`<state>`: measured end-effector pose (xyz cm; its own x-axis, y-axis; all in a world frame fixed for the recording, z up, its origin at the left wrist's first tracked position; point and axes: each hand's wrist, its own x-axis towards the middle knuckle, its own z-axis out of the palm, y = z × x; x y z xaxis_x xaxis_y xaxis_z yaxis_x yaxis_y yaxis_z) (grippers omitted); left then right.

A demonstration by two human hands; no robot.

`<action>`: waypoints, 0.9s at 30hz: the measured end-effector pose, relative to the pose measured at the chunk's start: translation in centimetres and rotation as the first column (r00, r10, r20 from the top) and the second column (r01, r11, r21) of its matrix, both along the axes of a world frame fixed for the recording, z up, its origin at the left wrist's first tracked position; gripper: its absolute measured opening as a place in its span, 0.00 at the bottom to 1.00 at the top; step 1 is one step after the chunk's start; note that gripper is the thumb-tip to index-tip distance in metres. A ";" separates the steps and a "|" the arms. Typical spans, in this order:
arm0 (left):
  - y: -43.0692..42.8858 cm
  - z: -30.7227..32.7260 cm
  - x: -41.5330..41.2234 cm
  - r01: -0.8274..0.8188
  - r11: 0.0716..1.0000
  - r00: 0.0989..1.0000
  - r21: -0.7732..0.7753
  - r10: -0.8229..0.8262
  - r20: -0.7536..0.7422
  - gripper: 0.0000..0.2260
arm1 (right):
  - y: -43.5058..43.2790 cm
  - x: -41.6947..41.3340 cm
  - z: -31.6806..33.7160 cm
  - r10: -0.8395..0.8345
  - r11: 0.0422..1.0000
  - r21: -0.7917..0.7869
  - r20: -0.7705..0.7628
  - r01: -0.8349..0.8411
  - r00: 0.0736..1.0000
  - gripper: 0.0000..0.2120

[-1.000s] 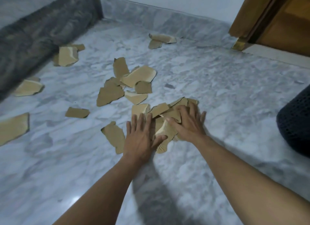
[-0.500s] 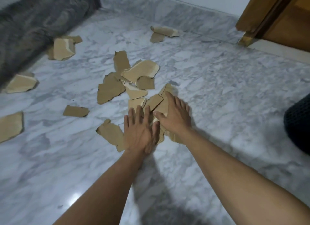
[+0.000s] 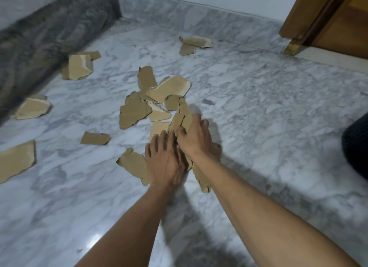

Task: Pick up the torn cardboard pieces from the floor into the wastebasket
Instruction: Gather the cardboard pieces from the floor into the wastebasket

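Observation:
Torn brown cardboard pieces lie scattered on a white marble floor (image 3: pixel 268 117). My left hand (image 3: pixel 165 163) lies palm down on a piece (image 3: pixel 133 163) and presses against a small pile of pieces (image 3: pixel 182 119). From the other side my right hand (image 3: pixel 196 137) clamps that pile, fingers curled over it. Another piece (image 3: pixel 203 179) pokes out under my right wrist. A loose cluster (image 3: pixel 169 87) sits just beyond the hands. The black mesh wastebasket (image 3: pixel 356 147) is cut off by the right edge.
More pieces lie to the left (image 3: pixel 94 138), (image 3: pixel 16 159), (image 3: pixel 32 108), (image 3: pixel 79 66) and by the far wall (image 3: pixel 196 41). A dark marble ledge (image 3: pixel 39 37) runs along the left. A wooden door (image 3: pixel 328 17) stands at the top right.
My right hand has slid left, pushing the pile against my left hand. The pieces between the hands are now bunched and partly tilted up. The view has shifted slightly.

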<state>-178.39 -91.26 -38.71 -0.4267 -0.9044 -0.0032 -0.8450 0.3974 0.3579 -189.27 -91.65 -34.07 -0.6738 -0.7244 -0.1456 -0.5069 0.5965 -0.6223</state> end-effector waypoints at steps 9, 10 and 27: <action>-0.4 0.1 0.7 0.060 0.995 0.995 -0.085 -0.066 -0.072 0.33 | -0.8 -3.8 1.3 0.069 0.995 0.054 0.301 -0.089 0.951 0.26; -0.2 0.3 0.5 0.059 0.998 0.997 -0.023 -0.060 -0.045 0.39 | -0.7 -4.0 1.5 0.069 0.997 0.021 0.309 -0.079 0.949 0.24; -3.1 4.7 -6.1 -0.033 0.920 0.996 0.390 0.000 0.084 0.36 | 5.4 -10.1 4.3 -0.338 0.878 -0.286 0.197 0.384 0.920 0.10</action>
<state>-184.54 -94.35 -34.06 -0.3951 -0.8313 -0.3909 -0.8826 0.2256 0.4124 -199.37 -86.23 -29.76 -0.8871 -0.4573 -0.0623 -0.1896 0.4843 -0.8541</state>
